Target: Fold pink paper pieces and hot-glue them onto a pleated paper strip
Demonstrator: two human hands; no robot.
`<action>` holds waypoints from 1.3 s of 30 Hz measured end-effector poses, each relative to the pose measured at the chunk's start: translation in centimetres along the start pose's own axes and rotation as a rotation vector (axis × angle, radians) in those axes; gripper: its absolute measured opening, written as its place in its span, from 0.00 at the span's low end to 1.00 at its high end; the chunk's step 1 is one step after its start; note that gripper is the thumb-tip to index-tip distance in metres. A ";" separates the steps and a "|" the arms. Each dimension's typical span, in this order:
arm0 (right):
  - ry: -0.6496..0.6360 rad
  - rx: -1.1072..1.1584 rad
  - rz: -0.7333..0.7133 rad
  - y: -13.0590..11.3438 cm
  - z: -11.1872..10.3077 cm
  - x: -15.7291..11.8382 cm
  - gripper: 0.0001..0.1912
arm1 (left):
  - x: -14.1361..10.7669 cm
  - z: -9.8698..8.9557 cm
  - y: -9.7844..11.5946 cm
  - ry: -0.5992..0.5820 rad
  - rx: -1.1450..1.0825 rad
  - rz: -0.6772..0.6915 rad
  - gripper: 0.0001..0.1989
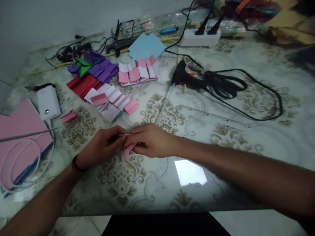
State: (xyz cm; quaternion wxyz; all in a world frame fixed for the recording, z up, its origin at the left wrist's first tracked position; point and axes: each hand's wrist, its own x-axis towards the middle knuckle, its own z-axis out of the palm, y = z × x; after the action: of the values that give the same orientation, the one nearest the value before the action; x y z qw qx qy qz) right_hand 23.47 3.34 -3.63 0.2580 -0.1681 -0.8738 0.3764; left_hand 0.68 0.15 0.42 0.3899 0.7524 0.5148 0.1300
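A small folded pink paper (128,151) is held between both hands, above the patterned table near its front middle. My left hand (102,144), with a dark band at the wrist, pinches its left side with thumb and forefinger. From the right, my right hand (154,141) has its fingers closed round the same piece, and the fingertips of both hands meet. Part of the paper is hidden behind the fingers. Beyond the hands lie folded pink and white papers (110,101), with another pink and white group (139,72) farther back.
Red (85,86) and purple folded papers (104,70) lie at the back left. A black glue gun (188,78) with a looped cord rests right of centre. Left are a white device (48,103) and pink sheets (24,131). A power strip (200,38) stands at the back.
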 end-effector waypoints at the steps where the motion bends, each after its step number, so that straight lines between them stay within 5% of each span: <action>1: -0.003 0.000 0.001 0.0 0.0 0.0 0.11 | 0.0 0.0 0.0 -0.001 0.001 0.001 0.17; 39: 0.010 0.000 0.012 0.0 0.0 -0.2 0.12 | 0.2 0.1 0.0 0.006 -0.002 0.009 0.14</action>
State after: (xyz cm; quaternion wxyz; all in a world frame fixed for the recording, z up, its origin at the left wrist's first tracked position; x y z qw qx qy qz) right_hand 23.67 3.20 -3.67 0.2603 -0.1752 -0.8715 0.3768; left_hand 0.82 0.27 0.38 0.3886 0.7539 0.5123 0.1346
